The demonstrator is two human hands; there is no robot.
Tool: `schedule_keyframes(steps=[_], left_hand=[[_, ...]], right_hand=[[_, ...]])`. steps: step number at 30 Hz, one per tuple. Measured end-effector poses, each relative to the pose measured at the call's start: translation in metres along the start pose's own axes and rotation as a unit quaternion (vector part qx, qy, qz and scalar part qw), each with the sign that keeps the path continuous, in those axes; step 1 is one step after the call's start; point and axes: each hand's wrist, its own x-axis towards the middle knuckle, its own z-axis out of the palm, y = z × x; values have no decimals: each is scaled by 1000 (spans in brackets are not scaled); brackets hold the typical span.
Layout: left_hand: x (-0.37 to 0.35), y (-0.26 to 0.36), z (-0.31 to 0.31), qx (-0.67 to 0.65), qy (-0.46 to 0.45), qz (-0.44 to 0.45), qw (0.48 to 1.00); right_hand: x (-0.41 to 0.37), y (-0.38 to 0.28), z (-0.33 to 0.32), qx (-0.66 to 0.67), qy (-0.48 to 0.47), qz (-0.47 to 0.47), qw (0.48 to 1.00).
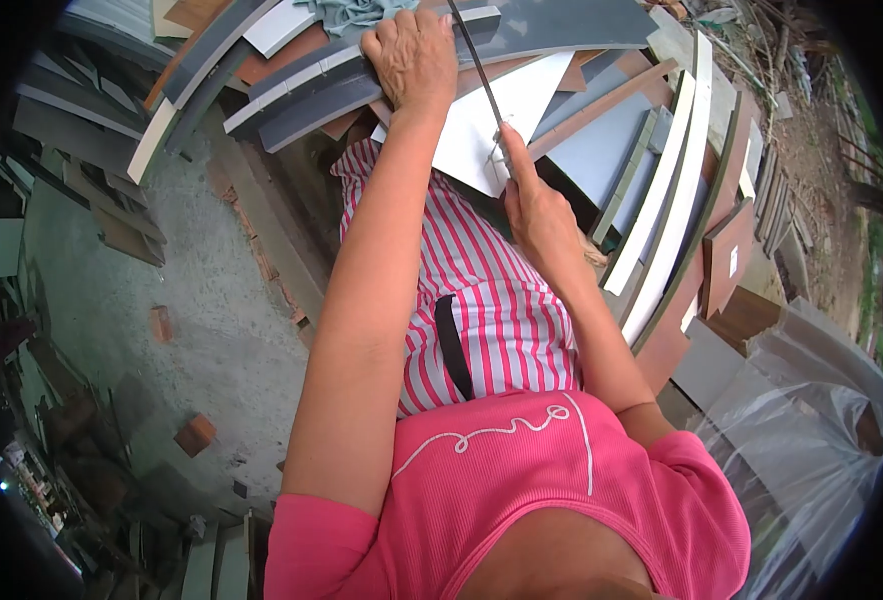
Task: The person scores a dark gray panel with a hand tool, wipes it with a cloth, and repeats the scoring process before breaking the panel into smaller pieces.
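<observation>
My left hand (413, 62) is closed over a long grey strip of board (306, 82), pressing it down on a stack of other boards. Short pale lines cross the strip's upper edge to the left of the hand. My right hand (541, 205) grips the handle of a saw (479, 68). Its thin dark blade appears almost edge-on and runs up past the strip's right part, close to my left fingers. Under the blade lies a white panel (476, 145). A crumpled grey-green cloth (346, 14) sits just beyond my left hand.
Curved white strips (661, 215) and brown boards (731, 200) are stacked at the right. Clear plastic sheeting (811, 420) covers things at the lower right. Two brick pieces (195, 435) lie on the concrete floor (231, 330) at the left, with more scrap boards (111, 215) beyond.
</observation>
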Motion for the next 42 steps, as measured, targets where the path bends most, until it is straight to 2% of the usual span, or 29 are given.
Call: schedule_keyframes(steps=[4,8,13,15,19,22,24,28,30,34,36,40,42], left_hand=[[1,0,-2,-2,8,3,1000],[1,0,-2,9,0,-3,1000],[2,2,-2,13,-1,-9,1000],[1,2,-2,19,-2,-9,1000],[1,2,-1,2,-10,-15,1000],[5,3,0,16,-1,-31,999],[6,2,0,17,-4,-35,999],[5,2,-2,20,-15,-30,999],[4,2,-3,16,-12,-28,999],[5,2,0,19,-5,-26,999],[4,2,0,17,0,-18,1000],[0,-1,0,1,6,5,1000],[1,0,0,6,2,-1,1000]], right_hand=[[49,-11,-1,-18,-3,21,1000],[98,-15,7,-10,26,1,1000],[57,-10,2,8,5,11,1000],[22,-8,0,-14,-44,56,997],[-2,-2,4,7,-23,32,999],[9,-12,-3,-18,-20,15,1000],[12,-16,-9,-9,-75,65,995],[9,-4,-6,6,-55,51,997],[9,-1,-3,3,-8,6,1000],[13,-4,-3,1,-18,14,1000],[23,-5,-4,-16,-44,42,998],[75,-11,-6,10,-45,31,998],[98,-15,2,16,33,-34,999]])
